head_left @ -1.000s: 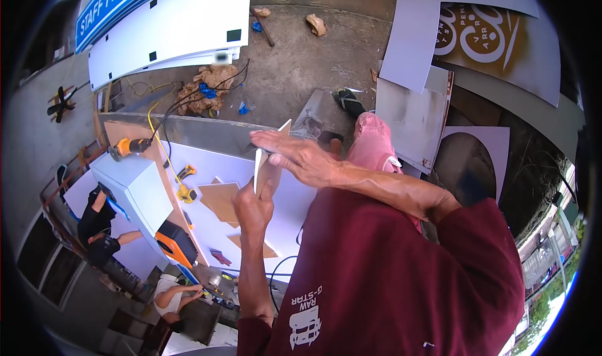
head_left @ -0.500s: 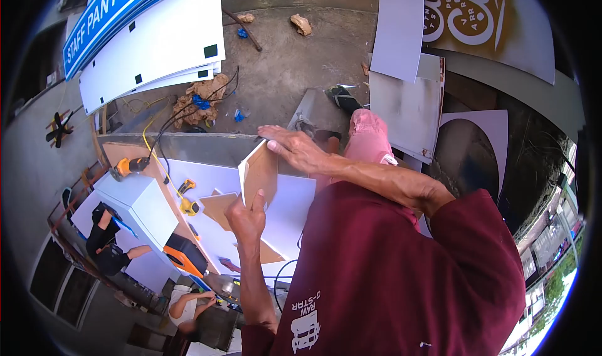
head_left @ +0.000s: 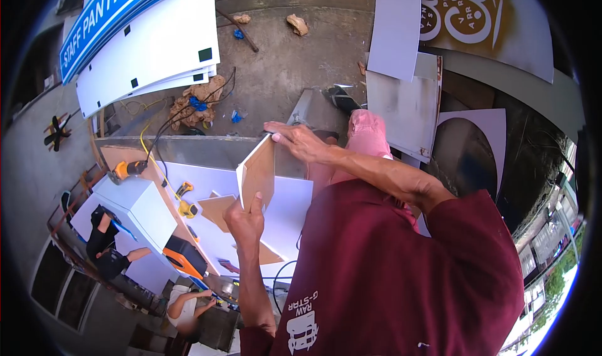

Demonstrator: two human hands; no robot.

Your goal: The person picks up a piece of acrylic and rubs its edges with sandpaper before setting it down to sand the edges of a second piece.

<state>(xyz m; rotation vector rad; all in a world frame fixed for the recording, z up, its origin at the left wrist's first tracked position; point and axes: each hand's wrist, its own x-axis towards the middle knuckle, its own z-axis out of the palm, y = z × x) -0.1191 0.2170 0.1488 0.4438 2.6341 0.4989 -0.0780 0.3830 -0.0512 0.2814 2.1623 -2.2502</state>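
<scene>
My left hand is closed round the lower end of a small board, thumb on its brown face. The board stands tilted on edge; its other side and rim look white. At the board's upper end, my right hand presses down with its fingers together. Something dark shows under those fingertips, too small to name. Below the board lies a white sheet on the workbench, with brown board pieces on it.
A yellow cordless tool and an orange-and-yellow power tool lie to the left. Beyond them stands a pale box. Sign panels are stacked upper left. Two other people are at lower left. Cables cross the bench edge.
The board's upper end has turned slightly, and the right hand has shifted a little along its edge. The left hand keeps its grip. The whole view has moved slightly.
</scene>
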